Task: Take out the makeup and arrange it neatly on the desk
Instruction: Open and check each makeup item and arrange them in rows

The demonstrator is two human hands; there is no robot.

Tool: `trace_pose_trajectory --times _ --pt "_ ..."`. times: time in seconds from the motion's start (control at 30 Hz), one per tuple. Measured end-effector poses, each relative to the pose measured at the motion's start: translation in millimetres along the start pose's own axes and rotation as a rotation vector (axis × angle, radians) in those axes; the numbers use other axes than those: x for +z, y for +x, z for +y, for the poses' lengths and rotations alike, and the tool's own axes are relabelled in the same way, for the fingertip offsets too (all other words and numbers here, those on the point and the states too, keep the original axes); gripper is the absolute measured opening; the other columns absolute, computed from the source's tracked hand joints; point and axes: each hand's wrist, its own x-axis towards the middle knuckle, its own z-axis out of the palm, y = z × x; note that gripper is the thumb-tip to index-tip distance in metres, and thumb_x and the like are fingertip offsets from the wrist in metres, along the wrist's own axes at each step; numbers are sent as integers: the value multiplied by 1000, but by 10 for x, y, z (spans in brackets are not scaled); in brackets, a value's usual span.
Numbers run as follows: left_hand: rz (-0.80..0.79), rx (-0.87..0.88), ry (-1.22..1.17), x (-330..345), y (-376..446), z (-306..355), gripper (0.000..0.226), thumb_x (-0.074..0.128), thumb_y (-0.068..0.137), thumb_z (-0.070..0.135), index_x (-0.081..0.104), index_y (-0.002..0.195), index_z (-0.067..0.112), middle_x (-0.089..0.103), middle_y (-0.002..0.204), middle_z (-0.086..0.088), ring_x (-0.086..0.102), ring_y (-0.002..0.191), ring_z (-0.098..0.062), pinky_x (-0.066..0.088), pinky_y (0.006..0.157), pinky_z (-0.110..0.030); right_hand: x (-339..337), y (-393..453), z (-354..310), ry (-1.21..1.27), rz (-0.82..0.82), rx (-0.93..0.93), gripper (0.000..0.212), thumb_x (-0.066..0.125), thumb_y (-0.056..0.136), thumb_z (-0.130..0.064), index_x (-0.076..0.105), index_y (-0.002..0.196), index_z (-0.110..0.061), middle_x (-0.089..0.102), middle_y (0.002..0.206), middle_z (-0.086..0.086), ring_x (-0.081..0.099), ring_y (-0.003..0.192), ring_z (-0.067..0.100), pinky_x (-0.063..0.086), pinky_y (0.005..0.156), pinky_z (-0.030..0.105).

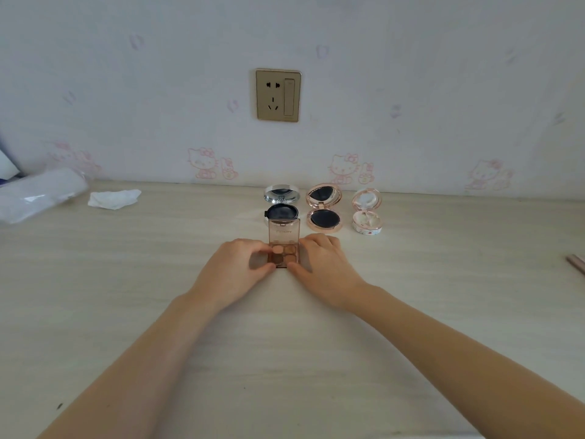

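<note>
While lining up with the open compacts point(323, 208), pinched eyeshadow palette point(283, 248) between left hand point(240, 270) and right hand point(323, 264), lid upright, probably for squaring.

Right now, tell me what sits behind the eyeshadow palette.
Directly behind the palette stands an open silver compact; the palette's raised lid covers the compact's front edge. A rose-gold compact and a small white compact continue the row rightward.
</note>
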Motion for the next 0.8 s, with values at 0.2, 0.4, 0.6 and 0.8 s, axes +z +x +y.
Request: trace_pose_trajectory --times 0.2,0.4,0.6,0.8 --pt "29 -2 -3 32 62 -80 27 70 82 26 71 109 28 70 105 9 61 104 -14 47 91 -33 33 104 -33 -26 23 0 47 50 93 -41 51 130 -13 42 135 6 32 127 31 30 108 39" --pt "61 -6 -24 77 71 -117 26 71 81 24 70 106 31 70 103 11 60 109 -12 46 91 -29 47 122 -33 -35 39 -2 47 51 93 -41 51 131 -13 43 135 6 34 127 31 30 108 39" --pt "85 -40 -25 92 75 -108 27 73 80 23 71 105 30 71 105 9 61 108 -10 37 82 -10 39 116 -49 -52 42 1 48 50 94 -42 50 131 -12 43 135 6 33 128 30 29 109 38" --pt "141 -52 34 41 -22 42 27 72 80 24 71 107 26 72 104 3 64 99 -19 48 82 -27 1 24 -31 -38 32 -31 50 48 96 -37 42 135 -5 41 139 11 29 134 29 24 112 34"
